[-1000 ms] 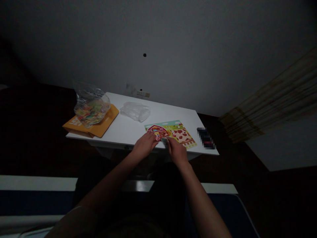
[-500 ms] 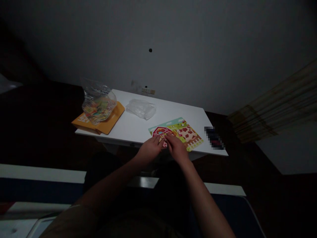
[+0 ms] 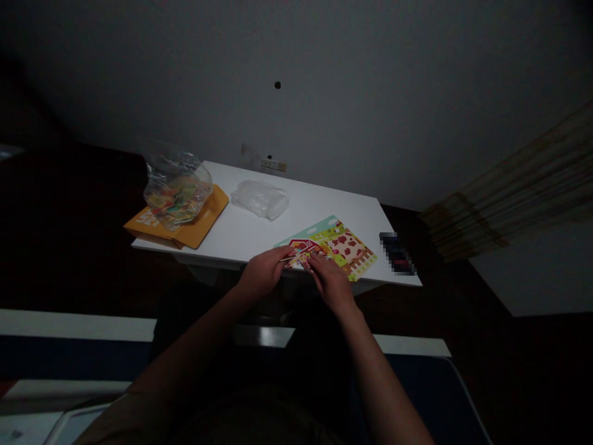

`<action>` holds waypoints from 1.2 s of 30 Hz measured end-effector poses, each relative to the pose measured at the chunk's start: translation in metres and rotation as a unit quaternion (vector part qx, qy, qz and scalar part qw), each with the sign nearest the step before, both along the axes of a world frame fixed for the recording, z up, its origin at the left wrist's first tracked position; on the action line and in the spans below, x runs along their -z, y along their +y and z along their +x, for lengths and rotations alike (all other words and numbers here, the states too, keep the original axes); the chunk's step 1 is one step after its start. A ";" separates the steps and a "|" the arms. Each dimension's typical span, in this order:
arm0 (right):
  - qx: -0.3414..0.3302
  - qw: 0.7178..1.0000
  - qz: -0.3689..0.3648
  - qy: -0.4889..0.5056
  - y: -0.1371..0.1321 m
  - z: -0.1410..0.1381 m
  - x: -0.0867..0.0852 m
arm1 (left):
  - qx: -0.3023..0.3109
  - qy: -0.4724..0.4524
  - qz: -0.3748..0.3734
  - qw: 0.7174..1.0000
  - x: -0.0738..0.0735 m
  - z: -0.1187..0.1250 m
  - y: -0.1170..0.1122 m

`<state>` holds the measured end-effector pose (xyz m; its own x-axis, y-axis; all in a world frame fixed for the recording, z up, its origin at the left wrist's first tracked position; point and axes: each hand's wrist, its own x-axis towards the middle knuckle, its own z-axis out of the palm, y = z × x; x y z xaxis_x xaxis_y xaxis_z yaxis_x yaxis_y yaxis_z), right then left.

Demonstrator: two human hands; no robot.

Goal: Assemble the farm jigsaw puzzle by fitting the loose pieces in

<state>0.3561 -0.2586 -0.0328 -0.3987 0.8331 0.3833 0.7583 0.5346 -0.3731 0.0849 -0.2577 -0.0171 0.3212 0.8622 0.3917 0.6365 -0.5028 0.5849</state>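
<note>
A colourful farm picture board (image 3: 340,246) with a red barn and a spotted cow lies at the near edge of a small white table (image 3: 250,232). My left hand (image 3: 260,275) grips the board's near left corner, which is lifted slightly off the table. My right hand (image 3: 330,279) rests on the board's near edge with fingers curled, pinching something small I cannot make out. The room is dim.
A clear bag of coloured pieces (image 3: 176,188) sits on an orange box (image 3: 194,224) at the table's left end. A crumpled clear plastic bag (image 3: 260,198) lies at the back middle. A dark blurred object (image 3: 396,252) lies at the right edge. A striped curtain (image 3: 514,191) hangs at the right.
The board's left corner has tilted up off the table under my left hand. Both hands have stayed at its near edge; the view shifted slightly.
</note>
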 end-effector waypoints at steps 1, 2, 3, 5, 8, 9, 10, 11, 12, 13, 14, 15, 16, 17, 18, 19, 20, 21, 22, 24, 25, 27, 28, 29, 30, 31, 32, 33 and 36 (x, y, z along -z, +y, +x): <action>0.007 1.000 0.000 0.014 0.001 0.000 0.001 | -0.011 0.013 0.010 1.000 0.001 -0.001 0.003; 0.016 0.999 -0.001 0.032 0.002 0.000 0.002 | -0.011 0.036 0.019 0.999 0.003 0.000 0.006; 0.026 0.998 -0.002 0.052 0.004 0.000 0.002 | -0.005 0.065 0.026 0.998 0.005 0.001 0.008; 0.047 0.995 -0.005 0.090 0.009 0.003 0.002 | 0.007 0.112 0.032 0.993 0.008 0.007 0.011; 0.075 0.989 -0.012 0.125 0.020 0.008 0.002 | 0.004 0.144 0.041 0.989 0.013 0.016 0.012; 0.083 0.988 -0.015 0.133 0.024 0.010 0.001 | 0.001 0.150 0.045 0.988 0.014 0.018 0.012; 0.091 0.986 -0.018 0.141 0.028 0.012 0.000 | 0.001 0.155 0.048 0.987 0.014 0.019 0.012; 0.096 0.983 -0.022 0.152 0.031 0.014 -0.001 | 0.003 0.160 0.050 0.986 0.015 0.019 0.012; 0.100 0.981 -0.026 0.166 0.033 0.016 -0.002 | 0.006 0.166 0.051 0.985 0.015 0.019 0.012; 0.102 0.978 -0.029 0.181 0.035 0.018 -0.004 | 0.009 0.171 0.050 0.984 0.015 0.018 0.013; 0.106 0.974 -0.031 0.196 0.036 0.019 -0.005 | 0.014 0.177 0.048 0.983 0.015 0.016 0.013; 0.110 0.971 -0.033 0.210 0.036 0.021 -0.006 | 0.021 0.183 0.046 0.982 0.016 0.015 0.013; 0.115 0.968 -0.034 0.221 0.036 0.022 -0.007 | 0.031 0.190 0.045 0.980 0.015 0.014 0.013; 0.120 0.966 -0.034 0.228 0.035 0.024 -0.007 | 0.042 0.197 0.043 0.979 0.015 0.012 0.013; 0.125 0.964 -0.034 0.233 0.034 0.025 -0.006 | 0.053 0.203 0.040 0.977 0.015 0.011 0.013; 0.129 0.962 -0.035 0.236 0.033 0.026 -0.005 | 0.061 0.206 0.038 0.976 0.014 0.011 0.013; 0.132 0.961 -0.036 0.240 0.032 0.027 -0.004 | 0.064 0.207 0.035 0.976 0.014 0.011 0.013; 0.133 0.960 -0.037 0.244 0.030 0.027 -0.003 | 0.064 0.207 0.032 0.976 0.013 0.011 0.013; 0.134 0.959 -0.038 0.248 0.028 0.026 -0.002 | 0.063 0.207 0.030 0.976 0.011 0.012 0.013; 0.134 0.956 -0.035 0.257 0.026 0.022 -0.001 | 0.064 0.206 0.027 0.976 0.007 0.013 0.015; 0.133 0.956 -0.032 0.259 0.024 0.020 -0.001 | 0.065 0.205 0.024 0.976 0.004 0.014 0.017; 0.134 0.956 -0.027 0.259 0.023 0.016 -0.002 | 0.070 0.206 0.013 0.976 -0.005 0.016 0.019; 0.137 0.956 -0.025 0.257 0.022 0.014 -0.002 | 0.068 0.210 0.003 0.975 -0.009 0.016 0.021; 0.141 0.956 -0.025 0.256 0.021 0.012 -0.002 | 0.063 0.216 -0.009 0.974 -0.015 0.016 0.022; 0.147 0.955 -0.023 0.256 0.021 0.011 -0.002 | 0.055 0.223 -0.025 0.973 -0.020 0.015 0.024; 0.154 0.954 -0.021 0.258 0.021 0.011 -0.001 | 0.044 0.226 -0.045 0.972 -0.024 0.013 0.025; 0.163 0.951 -0.017 0.261 0.020 0.011 -0.001 | 0.031 0.219 -0.067 0.973 -0.028 0.011 0.026; 0.172 0.948 -0.012 0.266 0.020 0.010 0.000 | 0.015 0.198 -0.087 0.976 -0.030 0.008 0.028; 0.189 0.941 -0.003 0.282 0.020 0.007 -0.002 | -0.017 0.056 -0.105 0.993 -0.030 -0.001 0.031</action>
<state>0.3627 -0.2387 -0.0304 0.1923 0.8770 0.4404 0.5747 0.2631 -0.7749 0.0842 -0.2271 0.0126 0.3220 0.9321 0.1659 0.7185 -0.3546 0.5983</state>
